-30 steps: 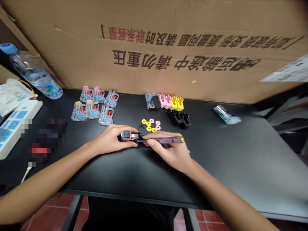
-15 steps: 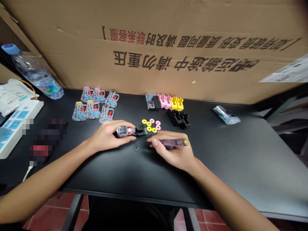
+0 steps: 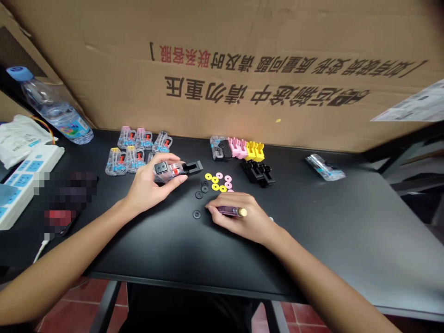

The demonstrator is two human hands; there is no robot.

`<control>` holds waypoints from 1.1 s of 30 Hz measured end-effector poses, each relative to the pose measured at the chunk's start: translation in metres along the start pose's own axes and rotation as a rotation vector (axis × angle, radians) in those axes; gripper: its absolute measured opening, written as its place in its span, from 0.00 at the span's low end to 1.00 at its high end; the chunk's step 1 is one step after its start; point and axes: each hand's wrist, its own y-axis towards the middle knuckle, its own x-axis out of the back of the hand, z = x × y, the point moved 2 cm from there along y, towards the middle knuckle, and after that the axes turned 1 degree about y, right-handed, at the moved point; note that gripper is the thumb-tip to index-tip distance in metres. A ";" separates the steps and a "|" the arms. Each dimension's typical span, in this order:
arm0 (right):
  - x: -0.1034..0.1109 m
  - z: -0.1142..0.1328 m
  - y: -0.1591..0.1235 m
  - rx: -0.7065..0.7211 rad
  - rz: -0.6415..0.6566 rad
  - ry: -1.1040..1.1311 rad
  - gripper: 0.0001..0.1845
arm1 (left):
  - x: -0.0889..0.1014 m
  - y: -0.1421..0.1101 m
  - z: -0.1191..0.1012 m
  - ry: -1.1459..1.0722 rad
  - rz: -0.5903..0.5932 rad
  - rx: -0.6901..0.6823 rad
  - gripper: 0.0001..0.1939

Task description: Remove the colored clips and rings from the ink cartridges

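Observation:
My left hand [image 3: 147,187] is closed around a clear plastic assembly [image 3: 169,171] with a black square top, a red part inside and a black arm [image 3: 193,167] pointing right. In my right hand [image 3: 248,222], the fingers are wrapped round a slim screwdriver [image 3: 229,211] with a purple see-through handle and gold end; its tip is hidden. Several black discs [image 3: 199,195] lie between my hands, with one black disc [image 3: 196,214] closer to me. Just beyond my right hand are several yellow rings [image 3: 215,187] and pink rings [image 3: 228,178].
Clear assemblies [image 3: 136,159] sit behind my left hand. Pink clips [image 3: 238,147], yellow clips [image 3: 255,151] and black clips [image 3: 257,172] stand at the back. A clear packet [image 3: 325,167] lies right. Leftward are a bottle [image 3: 57,111], power strip [image 3: 29,180] and phone. Cardboard [image 3: 225,27] rises behind.
My left hand has moved up and left with the clear assembly, uncovering more black discs. My right hand has shifted slightly left and down, the screwdriver's gold end swinging left.

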 end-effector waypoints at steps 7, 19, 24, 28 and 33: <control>-0.008 0.006 0.001 -0.023 0.038 0.093 0.09 | -0.003 -0.004 0.006 -0.058 0.006 0.065 0.22; 0.019 -0.006 0.003 -0.147 -0.313 0.045 0.10 | -0.007 -0.002 -0.001 -0.128 0.083 0.026 0.15; 0.013 -0.002 0.001 -0.093 -0.284 -0.079 0.13 | -0.010 -0.006 -0.009 -0.117 0.129 -0.060 0.11; -0.001 -0.003 -0.001 -0.098 -0.119 -0.119 0.13 | -0.013 -0.010 -0.015 -0.155 0.161 -0.100 0.11; -0.011 -0.006 -0.002 -0.054 -0.004 -0.048 0.17 | -0.016 -0.012 -0.015 -0.194 0.237 -0.110 0.10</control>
